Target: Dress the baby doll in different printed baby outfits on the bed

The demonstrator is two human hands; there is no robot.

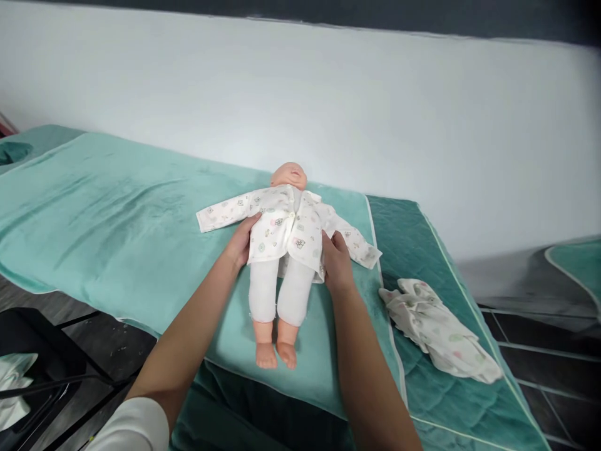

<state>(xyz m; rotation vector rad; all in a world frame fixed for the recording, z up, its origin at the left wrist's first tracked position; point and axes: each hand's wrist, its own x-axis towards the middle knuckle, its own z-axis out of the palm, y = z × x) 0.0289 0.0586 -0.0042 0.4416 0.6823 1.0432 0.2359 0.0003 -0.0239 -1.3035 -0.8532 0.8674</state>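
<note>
A baby doll (290,176) lies on its back with its head toward the wall and its bare feet toward me. It wears a white printed baby jacket (275,233), fastened at the chest and parted lower down, over white leggings (263,291). Both jacket sleeves stretch out sideways, their ends flat. At the doll's left-hand side in view, my left hand (241,241) is closed on the jacket's edge, thumb on top. My right hand (336,260) grips the jacket's opposite side near the hem. The fingers beneath the cloth are partly hidden on both sides.
A light green sheet (117,213) covers the bed against the white wall (300,94). Crumpled printed baby clothing (439,329) lies on the darker green quilted cover (399,235) at right. A black chair (42,351) holding white cloth (16,388) stands at lower left.
</note>
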